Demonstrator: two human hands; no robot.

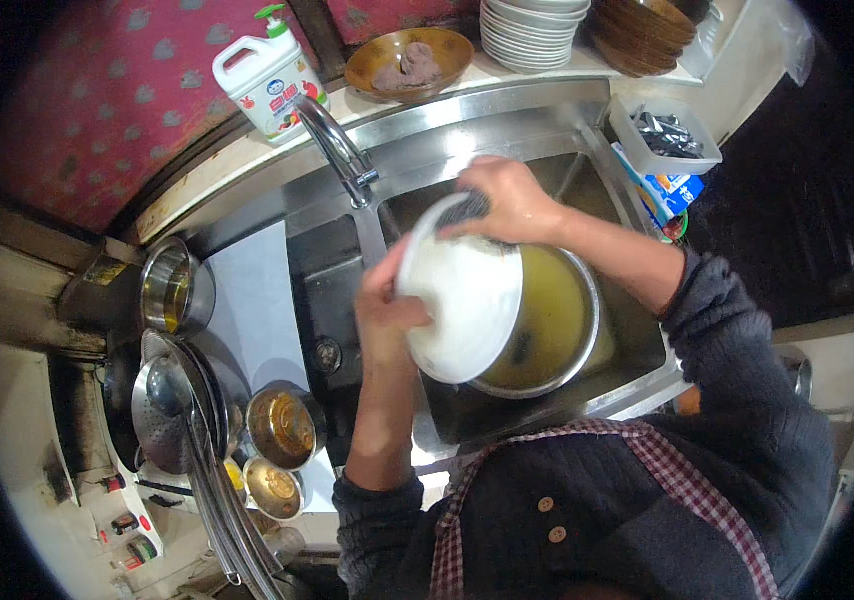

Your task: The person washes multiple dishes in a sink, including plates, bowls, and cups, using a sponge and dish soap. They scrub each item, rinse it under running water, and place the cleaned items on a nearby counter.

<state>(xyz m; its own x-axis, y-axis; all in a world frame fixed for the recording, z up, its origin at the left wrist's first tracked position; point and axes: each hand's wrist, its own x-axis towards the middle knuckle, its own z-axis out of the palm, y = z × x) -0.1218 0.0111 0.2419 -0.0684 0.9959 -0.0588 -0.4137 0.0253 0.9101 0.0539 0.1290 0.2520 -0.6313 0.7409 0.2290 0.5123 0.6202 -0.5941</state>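
Observation:
My left hand grips the left rim of a white bowl, thumb inside. The bowl is tilted and partly blurred. At its upper edge my right hand holds a dark mesh scouring pad against the rim. Beneath the bowl, a round metal basin of cloudy yellowish water sits in the right compartment of a steel double sink. A dark object, too unclear to name, shows in that water.
A chrome faucet rises behind the sink. Metal bowls and long-handled strainers stand at left. On the back ledge are a detergent jug, a brown bowl and stacked white plates. A cutlery tub is at right.

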